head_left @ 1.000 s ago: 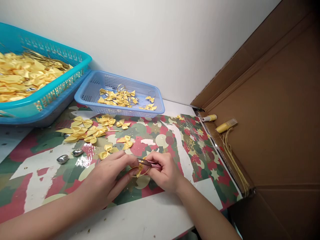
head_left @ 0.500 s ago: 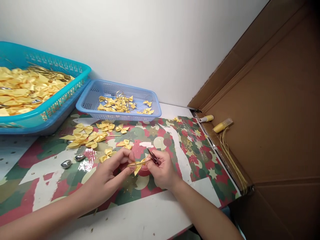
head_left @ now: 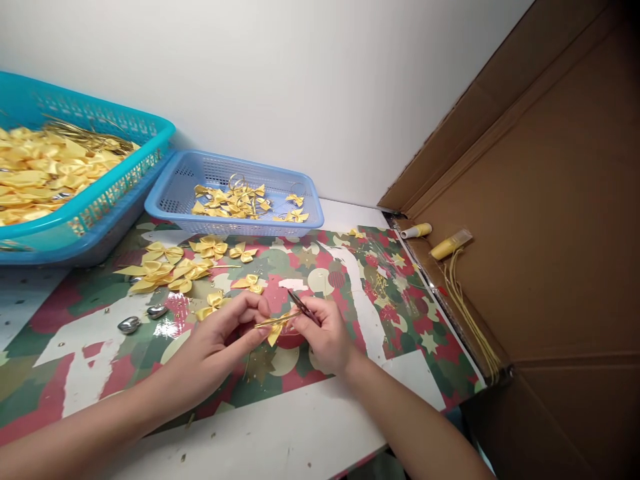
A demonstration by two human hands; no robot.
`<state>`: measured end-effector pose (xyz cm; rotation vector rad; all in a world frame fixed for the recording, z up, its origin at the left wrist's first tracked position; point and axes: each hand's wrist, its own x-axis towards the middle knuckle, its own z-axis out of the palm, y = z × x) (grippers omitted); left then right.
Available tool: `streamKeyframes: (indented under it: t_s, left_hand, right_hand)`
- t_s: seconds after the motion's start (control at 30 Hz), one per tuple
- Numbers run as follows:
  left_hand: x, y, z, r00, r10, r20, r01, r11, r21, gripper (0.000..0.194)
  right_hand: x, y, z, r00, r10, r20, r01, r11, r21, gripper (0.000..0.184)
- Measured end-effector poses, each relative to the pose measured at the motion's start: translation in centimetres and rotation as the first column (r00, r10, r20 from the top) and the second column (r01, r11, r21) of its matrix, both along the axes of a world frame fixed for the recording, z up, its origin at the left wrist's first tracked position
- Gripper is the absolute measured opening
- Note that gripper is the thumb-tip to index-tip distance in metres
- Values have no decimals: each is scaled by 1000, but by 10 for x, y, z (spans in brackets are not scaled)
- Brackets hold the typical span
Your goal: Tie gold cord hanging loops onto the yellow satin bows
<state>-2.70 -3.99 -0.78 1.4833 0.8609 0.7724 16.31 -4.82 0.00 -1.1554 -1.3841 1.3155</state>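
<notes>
My left hand (head_left: 223, 337) pinches a yellow ribbon bow (head_left: 274, 332) with gold cord between thumb and fingers. Close beside it, my right hand (head_left: 324, 339) is closed round small dark scissors (head_left: 302, 307), their points angled up and left. The right thumb and fingertip also meet the gold cord at the bow's right side. Part of the bow is hidden by fingers. Just beyond the left hand lie a loose bow (head_left: 214, 303) and another bow (head_left: 250, 283). Two silver hearts (head_left: 129, 325) rest to the left.
A blue basket (head_left: 235, 229) with several bows stands behind. At left, a larger teal basket (head_left: 125, 170) holds heaped bows and gold cords. Gold strands (head_left: 467, 320) hang by the cardboard wall (head_left: 560, 233) at right, near two yellow tubes (head_left: 447, 245).
The scissors have turned slightly in my right hand, their points now further left. Both hands keep hold near the same spot, and the view has shifted a little.
</notes>
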Motion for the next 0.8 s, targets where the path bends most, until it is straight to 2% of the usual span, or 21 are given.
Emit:
streamKeyframes:
  t_s: [0.27,0.37,0.5,0.67,0.73,0.8]
  left_hand:
    - [-1,0,2,999,27,-17,-26,1000,10,23]
    - [-2,-1,2,999,25,-28,-25,999,23,23]
    - [-3,-1,0,999,19,-41,-17,998,56,22]
    - [-2,-1,-1,999,10,-50,-2,988,156,18]
    - [-2,-4,0,996,34,-78,-16,975,222,18]
    - [-2,-6,2,988,95,-123,-51,946,319,18]
  right_hand:
    - [4,2,7,1000,-17,22,16,1000,6,14]
    - [3,3,3,998,-28,51,26,999,28,15]
    - [2,5,-5,997,13,82,-13,1000,-6,20]
    - [2,8,-12,994,90,53,-89,996,-23,26]
    - [1,9,-11,993,103,50,-104,995,8,26]
    - [2,12,-11,997,64,46,-67,996,61,26]
